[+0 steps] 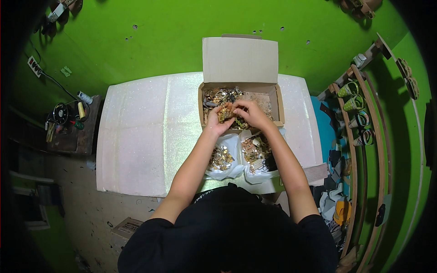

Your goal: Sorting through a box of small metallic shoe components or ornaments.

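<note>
My left hand (214,123) is cupped palm up over the front of an open cardboard box (280,109). In that palm lie small gold-coloured metal pieces (223,113), too small to name exactly. Close beside it, my right hand (251,113) reaches in from the right with fingers pinched together at the left fingertips; what they hold, if anything, is hidden. Inside the box, a heap of shiny gold and silver metal pieces (222,94) fills the left part. The right part holds only a few scattered bits.
In front of the box stand two white plastic bags, the left (236,169) with gold pieces, the right (255,176) with mixed tan and dark bits. A pale glittery sheet (132,136) covers the table. At right is a wooden rack (348,159) with sandals; a sewing-thread stand (68,118) at left.
</note>
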`<state>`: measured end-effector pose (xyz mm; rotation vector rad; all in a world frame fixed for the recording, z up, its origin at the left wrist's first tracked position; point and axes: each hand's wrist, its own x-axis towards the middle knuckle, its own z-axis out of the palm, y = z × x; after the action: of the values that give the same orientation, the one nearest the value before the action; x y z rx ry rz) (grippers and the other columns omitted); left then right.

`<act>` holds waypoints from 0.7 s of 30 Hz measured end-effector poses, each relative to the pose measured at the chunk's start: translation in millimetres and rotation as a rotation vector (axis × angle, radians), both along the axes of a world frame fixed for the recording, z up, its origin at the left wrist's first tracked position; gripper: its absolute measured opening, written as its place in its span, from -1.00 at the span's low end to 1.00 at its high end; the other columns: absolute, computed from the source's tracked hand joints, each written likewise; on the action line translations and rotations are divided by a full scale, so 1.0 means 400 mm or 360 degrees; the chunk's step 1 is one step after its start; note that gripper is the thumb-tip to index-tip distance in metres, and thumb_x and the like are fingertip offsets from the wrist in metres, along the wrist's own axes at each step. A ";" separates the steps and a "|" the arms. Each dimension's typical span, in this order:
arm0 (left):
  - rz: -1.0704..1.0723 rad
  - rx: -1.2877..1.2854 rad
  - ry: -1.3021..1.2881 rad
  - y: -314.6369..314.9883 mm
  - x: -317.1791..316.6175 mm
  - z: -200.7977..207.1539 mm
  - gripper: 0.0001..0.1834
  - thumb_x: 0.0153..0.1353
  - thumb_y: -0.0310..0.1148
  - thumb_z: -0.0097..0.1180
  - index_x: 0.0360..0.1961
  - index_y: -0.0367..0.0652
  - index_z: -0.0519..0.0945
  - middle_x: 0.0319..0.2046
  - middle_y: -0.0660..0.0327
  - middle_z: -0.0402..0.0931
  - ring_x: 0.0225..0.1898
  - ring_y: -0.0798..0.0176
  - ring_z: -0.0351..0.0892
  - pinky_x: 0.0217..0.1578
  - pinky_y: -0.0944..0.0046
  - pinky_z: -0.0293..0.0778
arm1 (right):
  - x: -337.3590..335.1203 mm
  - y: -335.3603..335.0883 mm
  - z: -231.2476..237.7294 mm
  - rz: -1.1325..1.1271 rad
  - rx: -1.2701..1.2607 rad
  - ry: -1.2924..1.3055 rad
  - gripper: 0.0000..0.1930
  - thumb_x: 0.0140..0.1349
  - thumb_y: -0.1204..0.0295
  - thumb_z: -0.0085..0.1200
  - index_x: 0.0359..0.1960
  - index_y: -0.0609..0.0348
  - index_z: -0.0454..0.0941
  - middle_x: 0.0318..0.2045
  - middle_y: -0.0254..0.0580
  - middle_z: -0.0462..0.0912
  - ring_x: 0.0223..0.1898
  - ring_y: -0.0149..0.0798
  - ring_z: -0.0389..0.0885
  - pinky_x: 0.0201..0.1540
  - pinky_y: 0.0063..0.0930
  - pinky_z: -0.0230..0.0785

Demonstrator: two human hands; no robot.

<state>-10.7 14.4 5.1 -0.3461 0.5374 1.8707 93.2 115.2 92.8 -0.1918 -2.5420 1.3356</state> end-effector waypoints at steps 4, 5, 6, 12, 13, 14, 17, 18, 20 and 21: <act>0.0059 0.0122 -0.0183 0.006 0.000 0.002 -0.75 0.15 -0.32 -0.32 -0.30 -0.15 0.42 -0.26 0.19 0.45 -0.18 0.21 0.41 -0.15 0.13 0.35 | -0.009 0.020 -0.052 -0.0024 -0.0187 0.0015 -0.93 0.08 0.53 -0.06 -0.41 0.27 0.43 -0.59 -0.34 0.44 -0.46 -0.45 0.43 -0.37 -0.59 0.28; 0.0087 0.0124 -0.0204 0.008 0.001 0.003 -0.75 0.15 -0.32 -0.32 -0.30 -0.16 0.42 -0.25 0.17 0.45 -0.18 0.19 0.41 -0.13 0.12 0.34 | -0.010 0.028 -0.068 -0.0074 -0.0373 -0.0062 -0.91 0.09 0.53 -0.07 -0.37 0.27 0.42 -0.57 -0.36 0.44 -0.49 -0.49 0.40 -0.42 -0.63 0.26; 0.0116 0.0125 -0.0226 0.009 0.003 0.008 -0.75 0.16 -0.32 -0.32 -0.30 -0.17 0.41 -0.24 0.16 0.44 -0.17 0.18 0.41 -0.12 0.11 0.34 | -0.012 0.032 -0.078 -0.0123 -0.0560 -0.0140 -0.89 0.11 0.53 -0.08 -0.33 0.27 0.40 -0.56 -0.38 0.44 -0.53 -0.53 0.38 -0.46 -0.67 0.25; 0.0068 0.0033 -0.0059 -0.001 0.007 0.020 -0.73 0.16 -0.37 -0.33 -0.26 -0.23 0.42 -0.24 0.10 0.44 -0.19 0.12 0.43 -0.11 0.07 0.36 | -0.010 0.015 -0.106 -0.0310 -0.1267 0.0053 -0.82 0.10 0.56 -0.08 -0.23 0.31 0.40 -0.55 -0.36 0.45 -0.59 -0.56 0.35 -0.53 -0.73 0.23; 0.0068 0.0033 -0.0058 0.001 0.007 0.017 -0.73 0.16 -0.37 -0.33 -0.26 -0.23 0.42 -0.24 0.10 0.44 -0.19 0.12 0.43 -0.11 0.07 0.36 | -0.008 0.019 -0.111 -0.0309 -0.1267 0.0054 -0.82 0.10 0.56 -0.08 -0.23 0.31 0.40 -0.55 -0.36 0.45 -0.59 -0.56 0.35 -0.53 -0.73 0.23; 0.0074 0.0107 -0.0130 0.004 0.007 0.014 -0.73 0.15 -0.37 -0.32 -0.26 -0.23 0.42 -0.23 0.10 0.44 -0.19 0.12 0.43 -0.10 0.07 0.36 | -0.003 0.025 -0.118 -0.0363 -0.1084 0.0017 -0.80 0.10 0.57 -0.08 -0.21 0.31 0.39 -0.55 -0.35 0.45 -0.59 -0.55 0.36 -0.53 -0.72 0.24; 0.0062 0.0138 -0.0199 0.004 0.002 0.004 -0.73 0.15 -0.35 -0.32 -0.26 -0.22 0.41 -0.21 0.08 0.43 -0.18 0.11 0.43 -0.11 0.07 0.37 | 0.005 0.023 -0.108 -0.0406 -0.1074 -0.0041 -0.77 0.08 0.58 -0.06 -0.18 0.32 0.39 -0.55 -0.34 0.46 -0.59 -0.54 0.37 -0.53 -0.71 0.25; 0.0038 0.0097 -0.0197 0.004 0.002 0.003 -0.74 0.16 -0.33 -0.33 -0.28 -0.21 0.40 -0.20 0.08 0.42 -0.17 0.11 0.43 -0.12 0.08 0.38 | 0.009 0.022 -0.103 -0.0404 -0.1245 -0.0060 -0.76 0.07 0.59 -0.06 -0.17 0.33 0.39 -0.55 -0.34 0.46 -0.59 -0.53 0.38 -0.52 -0.71 0.26; 0.0048 0.0160 -0.0184 0.004 0.001 0.001 -0.74 0.15 -0.33 -0.32 -0.28 -0.21 0.40 -0.21 0.07 0.43 -0.18 0.11 0.43 -0.13 0.09 0.38 | 0.014 0.024 -0.101 -0.0424 -0.1096 -0.0071 -0.76 0.07 0.59 -0.06 -0.19 0.33 0.40 -0.55 -0.33 0.47 -0.59 -0.53 0.38 -0.53 -0.71 0.26; 0.0061 0.0222 -0.0174 0.004 0.000 0.000 -0.74 0.15 -0.34 -0.30 -0.27 -0.22 0.41 -0.22 0.07 0.43 -0.18 0.11 0.43 -0.13 0.11 0.39 | 0.017 0.025 -0.101 -0.0441 -0.0948 -0.0086 -0.77 0.07 0.60 -0.06 -0.20 0.33 0.40 -0.55 -0.33 0.47 -0.59 -0.52 0.38 -0.53 -0.70 0.26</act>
<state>-10.7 15.9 5.0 -0.3655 0.3268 1.9027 100.0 125.2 52.2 -0.6692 -1.9839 1.9359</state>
